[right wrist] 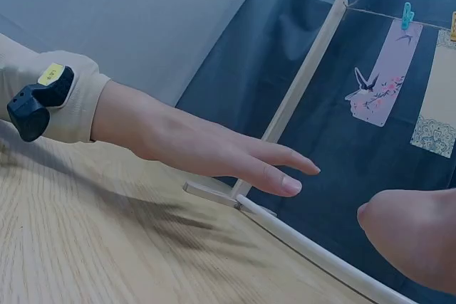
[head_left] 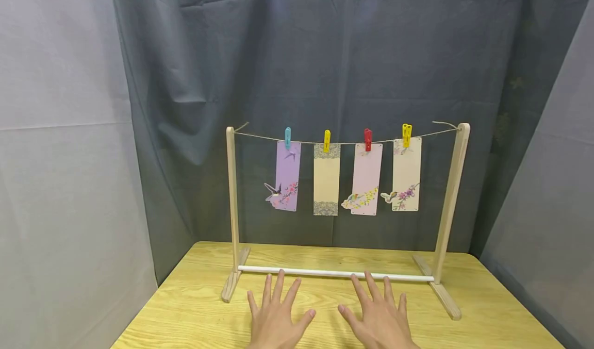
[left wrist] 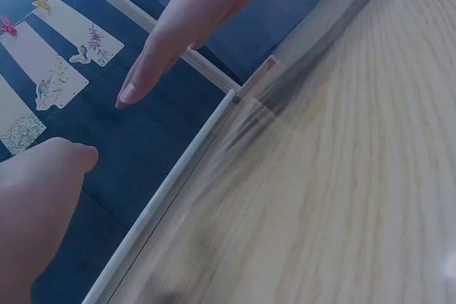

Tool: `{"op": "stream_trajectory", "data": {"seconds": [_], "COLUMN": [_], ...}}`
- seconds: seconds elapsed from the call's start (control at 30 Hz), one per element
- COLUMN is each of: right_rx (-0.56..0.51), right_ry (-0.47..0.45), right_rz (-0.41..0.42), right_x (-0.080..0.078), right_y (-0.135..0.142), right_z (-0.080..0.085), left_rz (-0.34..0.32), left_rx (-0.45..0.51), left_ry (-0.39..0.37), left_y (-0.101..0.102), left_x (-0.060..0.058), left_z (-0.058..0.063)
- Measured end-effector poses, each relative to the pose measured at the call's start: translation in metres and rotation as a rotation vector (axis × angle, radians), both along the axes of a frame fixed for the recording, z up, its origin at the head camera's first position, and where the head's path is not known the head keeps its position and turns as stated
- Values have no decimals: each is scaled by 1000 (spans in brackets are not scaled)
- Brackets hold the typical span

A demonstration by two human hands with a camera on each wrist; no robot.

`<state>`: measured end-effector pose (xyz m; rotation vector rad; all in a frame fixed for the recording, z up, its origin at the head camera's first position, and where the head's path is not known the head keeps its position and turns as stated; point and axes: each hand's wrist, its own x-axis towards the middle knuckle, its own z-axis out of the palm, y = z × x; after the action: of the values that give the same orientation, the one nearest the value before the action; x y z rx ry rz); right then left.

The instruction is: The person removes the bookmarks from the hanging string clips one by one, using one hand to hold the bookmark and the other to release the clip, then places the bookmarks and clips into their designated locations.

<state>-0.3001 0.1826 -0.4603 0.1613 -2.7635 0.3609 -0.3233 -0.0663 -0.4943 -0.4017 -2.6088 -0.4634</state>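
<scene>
My left hand (head_left: pixel 276 318) and right hand (head_left: pixel 378 318) are held palms down over the table, fingers spread and holding nothing. Before them stands a wooden rack with a white crossbar (head_left: pixel 325 272) and a string (head_left: pixel 260 136) tied between its posts. Four-sided paper bookmarks hang from it by clothespins. From left: a purple bookmark (head_left: pixel 287 176) under a blue clothespin (head_left: pixel 287 137), a cream lace-patterned bookmark (head_left: pixel 327 179) under a yellow clothespin (head_left: pixel 327 140), a pink bookmark (head_left: pixel 366 179) under a red clothespin (head_left: pixel 368 139), and a cream floral bookmark (head_left: pixel 406 176) under another yellow clothespin (head_left: pixel 407 135).
The rack's left post (head_left: pixel 233 199) and right post (head_left: pixel 451 204) rise from wooden feet on the light wood table (head_left: pixel 185 313). A dark grey curtain (head_left: pixel 297 55) hangs behind, with pale cloth (head_left: pixel 69 184) at the left side.
</scene>
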Motion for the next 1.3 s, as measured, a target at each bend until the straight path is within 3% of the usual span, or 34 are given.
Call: {"op": "stream_trajectory", "data": {"seconds": [0.23, 0.37, 0.7, 0.9, 1.03, 1.2, 1.3], "right_rx": [-5, -75, -247, -294, -296, -281, -278], "right_ry": [54, 91, 373, 392, 378, 350, 350], "right_rz": [54, 98, 188, 211, 219, 259, 270], "right_x": [-1, -2, -2, -3, -3, -3, -4], "right_y": [-1, -4, -9, -10, -12, -13, -13], "right_z": [6, 13, 27, 32, 36, 41, 43], "left_rz": [-29, -42, -56, -74, -109, -173, -207], "left_rx": [81, 109, 216, 269, 386, 665, 784], "left_ry": [130, 190, 284, 357, 314, 133, 69], "left_y": [-1, 0, -3, -8, -12, -23, -31], "left_x": [0, -1, -6, -14, -20, -28, -33], "left_z": [6, 9, 15, 23, 31, 47, 56]}}
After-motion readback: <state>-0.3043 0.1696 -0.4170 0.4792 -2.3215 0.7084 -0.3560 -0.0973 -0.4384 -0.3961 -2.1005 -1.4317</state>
